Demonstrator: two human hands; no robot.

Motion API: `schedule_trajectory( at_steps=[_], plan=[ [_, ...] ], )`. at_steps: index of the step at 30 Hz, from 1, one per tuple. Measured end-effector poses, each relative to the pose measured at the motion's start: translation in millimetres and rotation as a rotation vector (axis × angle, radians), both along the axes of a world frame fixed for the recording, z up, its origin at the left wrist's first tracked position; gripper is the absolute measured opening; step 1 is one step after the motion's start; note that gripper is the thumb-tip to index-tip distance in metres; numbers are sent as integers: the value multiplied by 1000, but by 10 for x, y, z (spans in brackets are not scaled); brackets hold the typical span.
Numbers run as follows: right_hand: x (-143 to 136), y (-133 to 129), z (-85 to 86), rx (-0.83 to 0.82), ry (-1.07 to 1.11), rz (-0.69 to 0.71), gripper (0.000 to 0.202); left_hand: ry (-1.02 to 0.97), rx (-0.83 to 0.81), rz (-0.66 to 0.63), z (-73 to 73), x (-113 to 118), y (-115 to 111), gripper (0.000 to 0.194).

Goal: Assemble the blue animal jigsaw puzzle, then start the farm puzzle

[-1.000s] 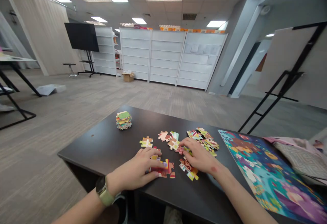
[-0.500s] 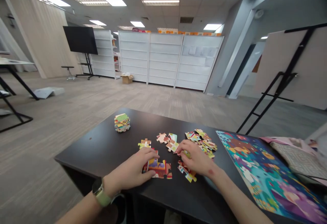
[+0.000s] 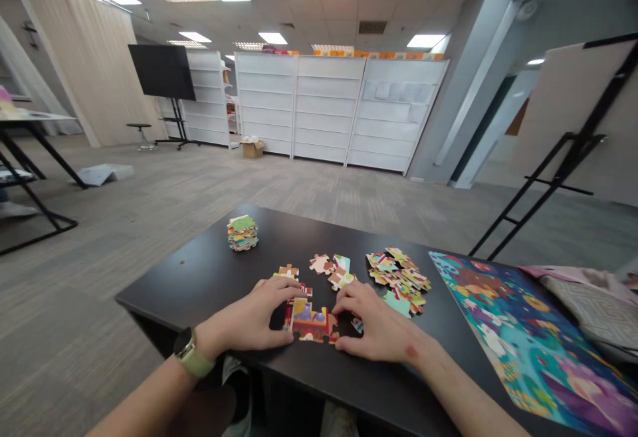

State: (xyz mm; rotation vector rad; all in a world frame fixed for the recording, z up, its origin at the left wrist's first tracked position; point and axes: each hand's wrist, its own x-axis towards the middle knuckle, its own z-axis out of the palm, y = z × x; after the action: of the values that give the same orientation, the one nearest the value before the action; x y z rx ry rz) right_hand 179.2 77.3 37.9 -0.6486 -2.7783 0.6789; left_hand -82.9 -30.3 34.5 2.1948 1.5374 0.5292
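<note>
Several joined jigsaw puzzle pieces (image 3: pixel 310 323), red and yellow with purple shapes, lie flat near the table's front edge, between my two hands. My left hand (image 3: pixel 249 314) holds their left side, thumb low and fingers curved over the upper edge. At the right end, my right hand (image 3: pixel 376 323) has its thumb and fingertips around a reddish-brown puzzle piece (image 3: pixel 333 328). Partly under the left fingers, a yellow-and-brown piece (image 3: pixel 288 271) shows. Beyond the right fingers lie a few loose pieces (image 3: pixel 321 263). The right hand hides part of another piece below it.
A loose pile of puzzle pieces (image 3: pixel 399 274) lies right of centre, and a neat stack (image 3: pixel 242 233) stands at the far left of the black table (image 3: pixel 199 291). A colourful poster (image 3: pixel 503 331) covers the right side, beside a patterned bag (image 3: pixel 593 301).
My right hand has come left and nearer, from the loose pieces to the right end of the joined ones. My left hand stays at their left side. The view has shifted slightly.
</note>
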Motion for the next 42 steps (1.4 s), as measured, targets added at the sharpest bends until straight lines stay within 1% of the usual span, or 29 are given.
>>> schedule_trajectory(
  at_steps=[4,18,21,24,26,29,31,33,35,39,42],
  plan=[
    [-19,7,-3,-20,17,-1,31,9,-9,6,11,-1,4,65],
    [-18,3,-11,-2,46,18,27,4,-13,8,13,10,2,60],
    [-17,14,-15,4,45,18,29,5,-27,15,22,17,-2,54],
    [-16,9,-5,6,45,33,37,1,-28,18,16,24,-3,42],
    [-18,-11,2,6,45,55,40,-2,-26,16,1,25,0,38],
    [-30,-47,15,25,48,90,34,3,-28,23,-16,27,5,39],
    [-38,-48,35,52,86,90,32,11,-26,21,-13,31,6,38],
    [-28,-12,70,85,174,47,32,16,-9,4,1,42,6,35],
    [14,70,113,124,298,-47,31,18,20,-8,14,62,8,32],
    [231,354,184,207,530,-317,37,25,56,-4,12,140,23,26],
    [467,596,220,217,631,-549,45,24,43,-38,-11,239,42,26]
  ],
)
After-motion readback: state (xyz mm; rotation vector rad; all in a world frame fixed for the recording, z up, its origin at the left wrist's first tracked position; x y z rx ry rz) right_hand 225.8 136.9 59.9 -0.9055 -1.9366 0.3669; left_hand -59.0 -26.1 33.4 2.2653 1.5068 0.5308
